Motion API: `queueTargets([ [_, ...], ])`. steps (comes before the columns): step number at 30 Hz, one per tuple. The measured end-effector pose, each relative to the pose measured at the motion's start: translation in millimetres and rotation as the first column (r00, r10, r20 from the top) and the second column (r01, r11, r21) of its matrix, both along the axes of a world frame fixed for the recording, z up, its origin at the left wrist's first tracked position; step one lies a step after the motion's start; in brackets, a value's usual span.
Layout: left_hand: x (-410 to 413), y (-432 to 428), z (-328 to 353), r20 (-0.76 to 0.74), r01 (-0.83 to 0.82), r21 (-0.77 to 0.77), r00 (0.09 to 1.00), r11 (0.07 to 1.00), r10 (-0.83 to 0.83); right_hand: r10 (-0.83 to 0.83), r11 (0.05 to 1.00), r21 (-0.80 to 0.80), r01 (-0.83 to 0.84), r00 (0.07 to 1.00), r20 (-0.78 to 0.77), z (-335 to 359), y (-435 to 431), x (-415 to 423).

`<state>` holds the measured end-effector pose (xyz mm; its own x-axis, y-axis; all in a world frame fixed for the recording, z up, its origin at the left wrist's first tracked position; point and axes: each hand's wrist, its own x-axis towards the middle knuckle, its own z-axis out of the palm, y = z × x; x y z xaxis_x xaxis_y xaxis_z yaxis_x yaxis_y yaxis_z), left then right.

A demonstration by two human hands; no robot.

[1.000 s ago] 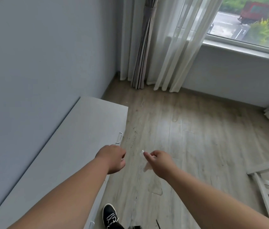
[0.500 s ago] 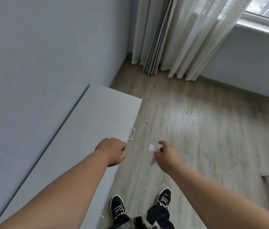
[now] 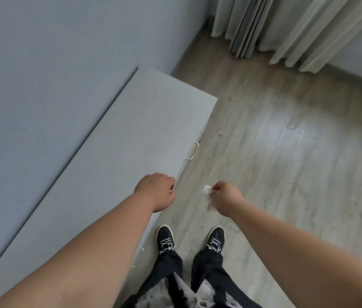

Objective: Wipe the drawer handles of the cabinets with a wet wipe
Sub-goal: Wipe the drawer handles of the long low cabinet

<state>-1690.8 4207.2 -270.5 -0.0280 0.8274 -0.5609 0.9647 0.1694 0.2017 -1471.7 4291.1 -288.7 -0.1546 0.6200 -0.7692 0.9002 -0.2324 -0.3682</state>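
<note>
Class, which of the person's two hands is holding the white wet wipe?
The right hand, out over the floor, pinches the wet wipe; the left hand is curled by the cabinet edge.

Left hand (image 3: 156, 192) at the front edge of the cabinet (image 3: 131, 134), fingers curled under; cannot tell whether they hold anything. Right hand (image 3: 225, 197) just beside it, over the floor (image 3: 286, 163), pinching a crumpled white wet wipe (image 3: 206, 189). Drawer handle (image 3: 193, 151) beyond the left hand, apart from it. Black shoes (image 3: 165, 238) below both hands.
</note>
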Motion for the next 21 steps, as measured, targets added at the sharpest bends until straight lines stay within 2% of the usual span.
queueTargets([
  [5, 21.8, -3.4, -44.2, 0.049, -0.069, -0.012, 0.996, 0.998, 0.07, -0.006, 0.997, -0.083, 0.008, 1.0, 0.027, -42.7, 3.9, 4.5],
  [9, 19.7, 18.4, -87.9, 0.05, -0.083, 0.025, 0.995, 0.996, 0.082, -0.104, 0.967, -0.247, 0.064, 0.982, -0.155, -70.2, 11.3, -5.6],
  [10, 16.5, 26.4, -99.1, 0.04, -0.076, 0.036, 0.996, 0.996, 0.075, -0.027, 0.956, -0.292, -0.014, 0.99, -0.135, -79.2, 16.6, -8.7],
  [11, 13.0, 35.0, -110.5, 0.029, -0.073, 0.049, 0.997, 0.996, 0.072, -0.092, 0.953, -0.301, 0.044, 0.984, -0.15, -87.1, 22.2, -11.2],
  [12, 9.2, 44.9, -122.4, 0.015, -0.069, 0.064, 0.998, 0.996, 0.068, -0.292, 0.922, -0.316, 0.222, 0.936, -0.194, -105.2, 29.7, -14.2],
  [13, 6.0, 55.6, -134.1, 0.001, -0.059, 0.075, 0.998, 0.995, 0.059, -0.337, 0.92, -0.283, 0.271, 0.915, -0.22, -120.5, 36.0, -16.0],
  [16, -1.8, 85.8, -171.3, -0.04, -0.036, 0.117, 0.998, 0.993, 0.04, -0.313, 0.947, -0.16, 0.279, 0.916, -0.253, -169.7, 58.0, -21.6],
  [21, -6.5, 124.6, -228.1, -0.036, -0.096, 0.236, 0.994, 0.967, 0.107, -0.342, 0.936, -0.023, 0.351, 0.89, -0.301, -226.9, 86.0, -31.9],
])
